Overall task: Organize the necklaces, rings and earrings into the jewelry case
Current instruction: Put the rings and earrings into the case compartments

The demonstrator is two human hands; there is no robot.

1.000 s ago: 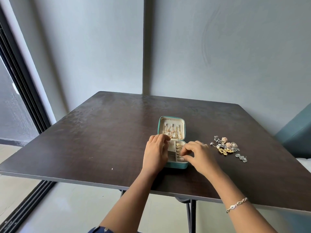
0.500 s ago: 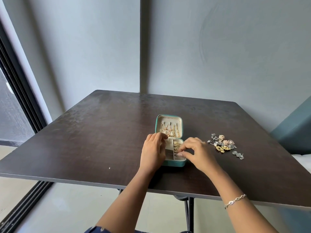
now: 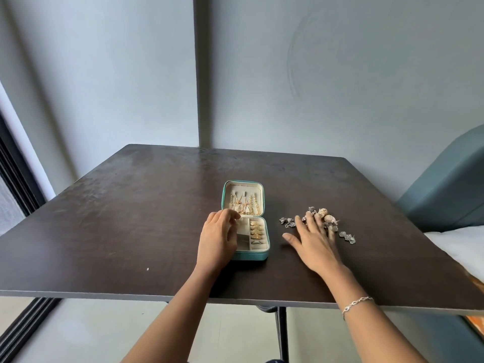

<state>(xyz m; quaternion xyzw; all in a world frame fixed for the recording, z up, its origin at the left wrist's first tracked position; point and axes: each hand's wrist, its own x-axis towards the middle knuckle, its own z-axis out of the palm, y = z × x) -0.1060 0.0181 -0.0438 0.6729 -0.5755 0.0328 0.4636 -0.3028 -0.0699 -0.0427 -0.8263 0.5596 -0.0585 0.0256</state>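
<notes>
A small teal jewelry case (image 3: 248,255) lies open on the dark table (image 3: 131,218). Gold necklaces (image 3: 245,204) hang in its lid and gold rings (image 3: 255,229) sit in the slots of its base. My left hand (image 3: 218,238) rests on the case's left edge with fingers curled over it. To the right lies a pile of silver and gold earrings (image 3: 326,218). My right hand (image 3: 313,241) is spread flat, fingers straight, with its fingertips over the near part of that pile. A silver bracelet (image 3: 357,303) is on my right wrist.
A single silver earring (image 3: 347,237) lies apart, right of my right hand. A teal padded chair (image 3: 445,184) and a white surface (image 3: 455,244) stand past the table's right edge. The grey wall is right behind the table.
My right hand left the ring slots of the case and moved right to the earring pile, its fingers opening out. My left hand stayed on the case.
</notes>
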